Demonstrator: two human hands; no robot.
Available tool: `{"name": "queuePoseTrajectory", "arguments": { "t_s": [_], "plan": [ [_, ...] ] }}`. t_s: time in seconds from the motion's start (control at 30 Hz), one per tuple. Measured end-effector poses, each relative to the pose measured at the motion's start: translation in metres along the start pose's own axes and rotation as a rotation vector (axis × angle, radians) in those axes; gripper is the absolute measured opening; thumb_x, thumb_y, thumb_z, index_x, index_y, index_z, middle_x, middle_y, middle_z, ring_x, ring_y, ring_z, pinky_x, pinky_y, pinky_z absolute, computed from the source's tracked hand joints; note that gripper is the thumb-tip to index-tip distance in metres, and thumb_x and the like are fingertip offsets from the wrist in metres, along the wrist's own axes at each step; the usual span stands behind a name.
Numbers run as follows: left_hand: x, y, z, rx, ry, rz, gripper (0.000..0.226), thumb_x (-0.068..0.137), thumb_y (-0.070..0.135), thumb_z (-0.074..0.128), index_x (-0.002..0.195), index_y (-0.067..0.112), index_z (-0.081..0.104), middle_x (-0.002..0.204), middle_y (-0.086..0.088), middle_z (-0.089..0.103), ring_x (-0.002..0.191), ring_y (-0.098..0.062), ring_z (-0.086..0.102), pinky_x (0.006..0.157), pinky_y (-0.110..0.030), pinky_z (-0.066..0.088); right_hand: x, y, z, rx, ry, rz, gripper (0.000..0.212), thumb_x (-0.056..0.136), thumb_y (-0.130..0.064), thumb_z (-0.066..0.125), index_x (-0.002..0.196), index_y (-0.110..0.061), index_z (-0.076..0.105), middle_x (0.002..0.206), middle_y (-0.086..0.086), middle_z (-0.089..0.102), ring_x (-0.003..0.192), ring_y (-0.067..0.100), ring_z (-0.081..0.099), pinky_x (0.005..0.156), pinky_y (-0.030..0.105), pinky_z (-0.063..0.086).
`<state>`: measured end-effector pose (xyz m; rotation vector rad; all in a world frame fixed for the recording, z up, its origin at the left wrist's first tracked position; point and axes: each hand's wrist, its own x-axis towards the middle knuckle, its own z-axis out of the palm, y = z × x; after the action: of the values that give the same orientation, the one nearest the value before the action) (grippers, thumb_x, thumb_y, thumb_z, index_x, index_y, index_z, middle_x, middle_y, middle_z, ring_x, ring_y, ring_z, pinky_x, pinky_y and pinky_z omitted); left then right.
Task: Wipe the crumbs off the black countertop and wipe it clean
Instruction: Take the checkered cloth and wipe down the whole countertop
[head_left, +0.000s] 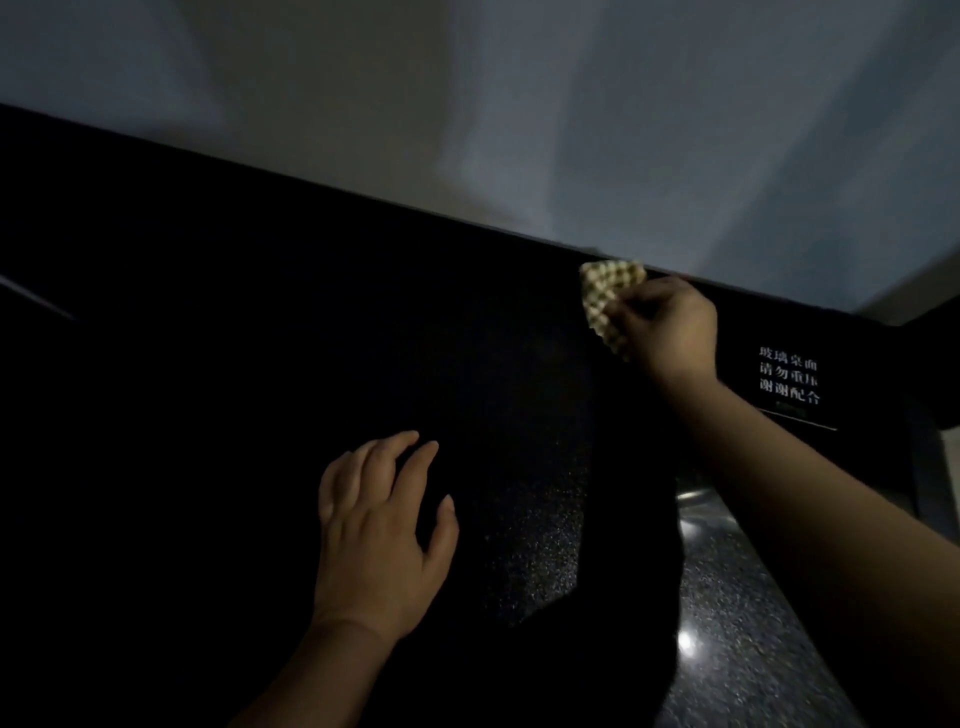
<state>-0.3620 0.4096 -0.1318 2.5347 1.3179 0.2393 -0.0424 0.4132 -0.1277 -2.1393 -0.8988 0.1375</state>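
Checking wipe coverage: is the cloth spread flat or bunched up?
Bunched. The right hand grips the waffle-textured cloth gathered in its curled fingers at the black countertop far edge; only a crumpled part shows.

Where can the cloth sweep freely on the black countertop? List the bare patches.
Bare: the stretch of black countertop left of the left hand, back to the rear edge; the speckled band between that hand and the checkered cloth. Crowded: the far right corner, where the right hand grips the cloth beside the printed notice.
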Motion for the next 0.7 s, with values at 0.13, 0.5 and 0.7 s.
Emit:
{"name": "queuePoseTrajectory", "arguments": {
  "t_s": [0.13, 0.5, 0.7],
  "plan": [
    [0.0, 0.0, 0.0, 0.004, -0.005, 0.0, 0.05, 0.088, 0.046, 0.036, 0.129, 0.023, 0.052, 0.138, 0.006, 0.041, 0.13, -0.017, 0.034, 0.112, -0.046, 0.022, -0.039, -0.008, 0.01, -0.021, -0.001, -0.13, 0.009, 0.08, -0.014, 0.075, 0.087, -0.009, 0.076, 0.091, 0.008, 0.067, 0.084, 0.027, 0.064, 0.075, 0.024, 0.045],
    [0.0, 0.001, 0.002, -0.006, 0.015, 0.0, 0.049, 0.089, 0.045, 0.036, 0.13, 0.023, 0.052, 0.138, 0.005, 0.042, 0.131, -0.019, 0.033, 0.114, -0.045, 0.021, -0.102, -0.025, -0.018, 0.079, -0.149, -0.15, 0.006, 0.08, -0.009, 0.076, 0.086, -0.008, 0.076, 0.083, -0.005, 0.061, 0.076, 0.008, 0.06, 0.072, 0.004, 0.04],
    [0.0, 0.001, 0.003, 0.005, 0.029, 0.007, 0.048, 0.089, 0.043, 0.037, 0.13, 0.023, 0.051, 0.138, 0.004, 0.042, 0.13, -0.019, 0.034, 0.114, -0.046, 0.022, -0.112, -0.018, 0.001, -0.014, -0.02, -0.132, 0.013, 0.08, -0.013, 0.075, 0.093, -0.012, 0.076, 0.089, -0.003, 0.061, 0.087, 0.022, 0.06, 0.076, 0.03, 0.05]
  ]
}}
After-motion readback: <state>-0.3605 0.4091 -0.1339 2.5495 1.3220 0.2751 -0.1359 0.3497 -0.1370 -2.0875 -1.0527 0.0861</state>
